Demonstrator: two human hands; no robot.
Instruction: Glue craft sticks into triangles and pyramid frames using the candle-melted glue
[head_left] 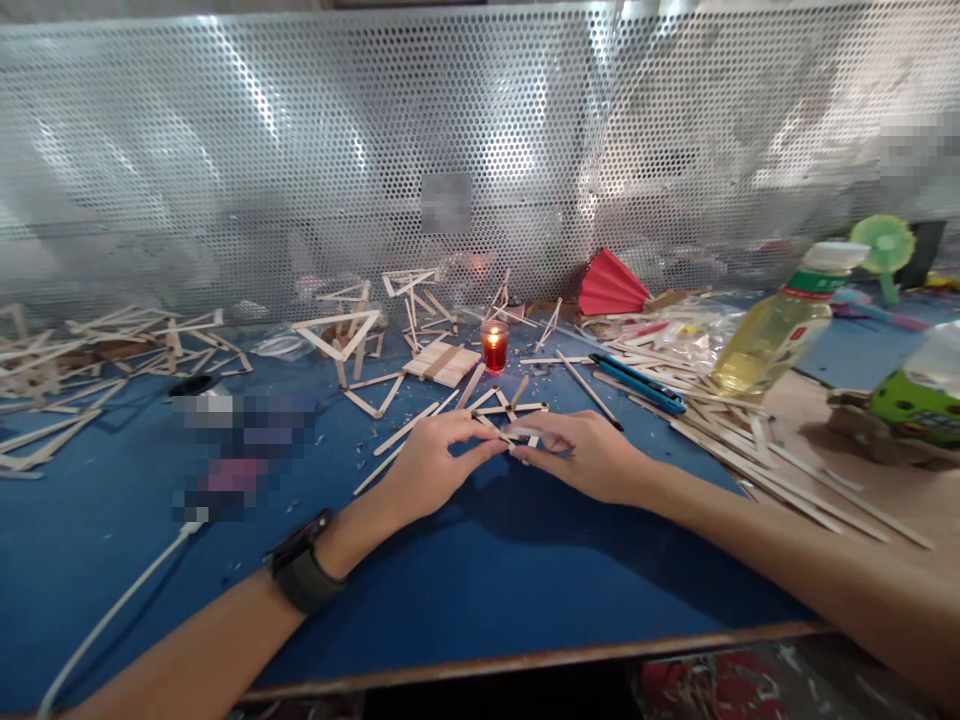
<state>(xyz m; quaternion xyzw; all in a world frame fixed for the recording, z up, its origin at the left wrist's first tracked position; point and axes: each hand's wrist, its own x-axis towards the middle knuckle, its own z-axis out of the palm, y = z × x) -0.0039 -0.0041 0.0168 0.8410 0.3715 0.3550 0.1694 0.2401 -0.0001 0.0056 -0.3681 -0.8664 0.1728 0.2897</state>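
- Can't make out the actual joint, my fingertips cover it. There's also a blurred-out patch well off to the left of my left hand [431, 462].
- My left hand and right hand [583, 455] both pinch the near end of the stick frame [512, 409], fingertips almost meeting.
- The frame is pale thin flat sticks crossed star-ish, lying on the blue bench [487, 585] just beyond my fingers.
- A lit red candle [494, 347] sits a bit past it.

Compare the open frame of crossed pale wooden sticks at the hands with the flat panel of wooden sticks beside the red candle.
The open frame of crossed sticks has gaps between its sticks; the flat panel has them side by side, one laid across. The left hand and right hand pinch the frame; the panel lies untouched left of the red candle. Both are pale wood on the blue table.
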